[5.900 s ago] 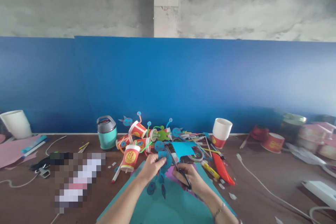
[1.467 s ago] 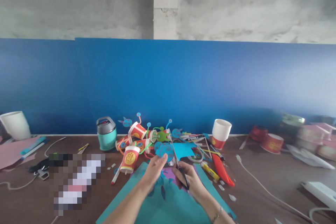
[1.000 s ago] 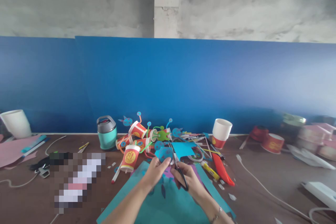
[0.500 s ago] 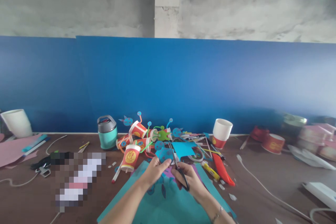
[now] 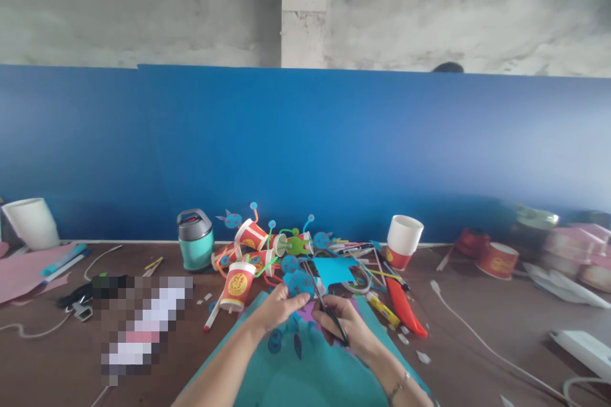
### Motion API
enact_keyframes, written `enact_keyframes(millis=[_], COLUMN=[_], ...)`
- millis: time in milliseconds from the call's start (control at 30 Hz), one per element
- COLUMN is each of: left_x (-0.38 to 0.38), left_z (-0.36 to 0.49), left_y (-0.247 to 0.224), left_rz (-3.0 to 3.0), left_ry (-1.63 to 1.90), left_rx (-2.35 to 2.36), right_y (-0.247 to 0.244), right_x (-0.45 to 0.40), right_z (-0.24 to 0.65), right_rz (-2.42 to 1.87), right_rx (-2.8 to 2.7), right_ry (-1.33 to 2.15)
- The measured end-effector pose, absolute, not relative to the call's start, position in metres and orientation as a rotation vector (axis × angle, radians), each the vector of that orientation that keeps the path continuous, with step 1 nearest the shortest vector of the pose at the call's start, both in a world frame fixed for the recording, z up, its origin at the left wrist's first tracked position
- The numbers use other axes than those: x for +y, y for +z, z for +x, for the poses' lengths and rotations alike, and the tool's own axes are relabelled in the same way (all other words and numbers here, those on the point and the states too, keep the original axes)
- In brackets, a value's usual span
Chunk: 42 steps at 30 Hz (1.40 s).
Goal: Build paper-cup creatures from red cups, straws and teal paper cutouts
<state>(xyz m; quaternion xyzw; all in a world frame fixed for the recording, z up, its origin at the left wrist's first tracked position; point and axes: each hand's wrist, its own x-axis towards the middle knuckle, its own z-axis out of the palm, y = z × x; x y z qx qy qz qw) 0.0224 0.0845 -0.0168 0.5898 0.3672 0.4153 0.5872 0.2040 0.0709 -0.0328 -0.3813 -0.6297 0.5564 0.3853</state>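
My left hand (image 5: 281, 306) pinches a piece of blue paper (image 5: 300, 283) with a round drawn shape on it. In my right hand (image 5: 347, 324) is a pair of scissors (image 5: 333, 316) with black handles, its blades pointing up and left at the right edge of that paper. Below both hands lies a teal sheet (image 5: 329, 378), bearing small cut-out blue shapes (image 5: 275, 339) and some purple paper. Just beyond the hands rests a plain blue paper piece (image 5: 335, 270). A red paper cup (image 5: 237, 286) stands left of my left hand.
Several more red cups with paper figures (image 5: 251, 235) pile up behind. A teal lidded container (image 5: 195, 241) stands left, stacked white cups (image 5: 403, 241) right. A glue stick (image 5: 383, 310), an orange-red object (image 5: 405, 308), paper scraps and a white cable (image 5: 491, 350) lie to the right.
The blue paper has tilted slightly in my left hand. My right hand and the scissors have shifted a little. A dark rounded shape now shows above the blue partition.
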Motion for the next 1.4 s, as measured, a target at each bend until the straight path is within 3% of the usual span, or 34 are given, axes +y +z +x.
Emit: enact_keyframes(millis=[467, 1400], left_x=[0.079, 0.086], left_z=[0.044, 0.03], left_y=[-0.019, -0.015], left_rz=[1.272, 1.373], left_ry=[1.269, 1.079], left_rx=[0.911, 0.78], right_y=[-0.03, -0.031], right_x=[0.069, 0.07], right_z=[0.199, 0.205], right_rz=[-0.998, -0.969], right_rx=[-1.581, -1.62], right_ry=[1.381, 1.419])
